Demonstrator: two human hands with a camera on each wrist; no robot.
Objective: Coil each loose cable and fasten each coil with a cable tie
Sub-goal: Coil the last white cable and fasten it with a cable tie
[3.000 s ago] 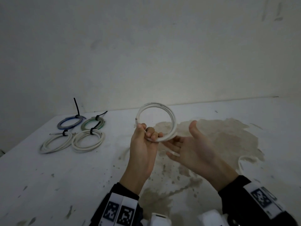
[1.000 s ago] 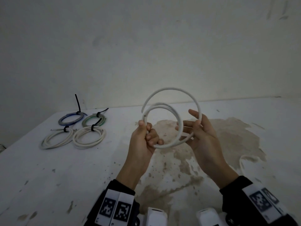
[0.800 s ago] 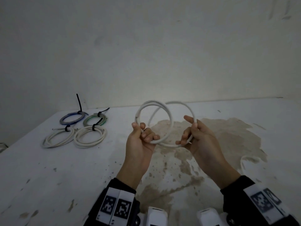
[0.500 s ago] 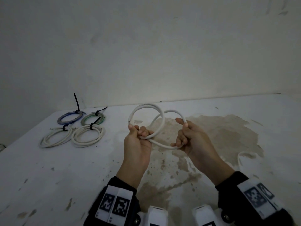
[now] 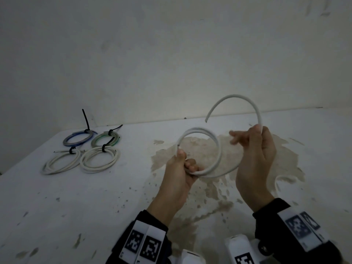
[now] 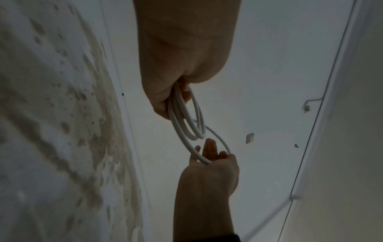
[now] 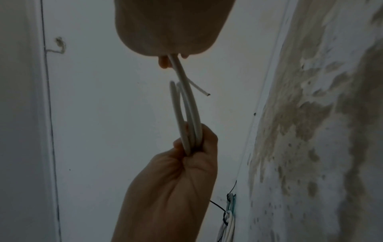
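White stained table (image 5: 114, 206) meets bare wall (image 5: 152, 54).

Black sleeves (image 5: 150, 223); white wristbands (image 5: 143, 242) with black square-pattern markers; bare hands.

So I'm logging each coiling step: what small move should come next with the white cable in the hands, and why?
Probably the right hand should swing its raised arc of the white cable down onto the loops that the left hand pinches. The free end stands up, apart from the coil, and no tie is on it yet, unlike the four tied coils on the table.
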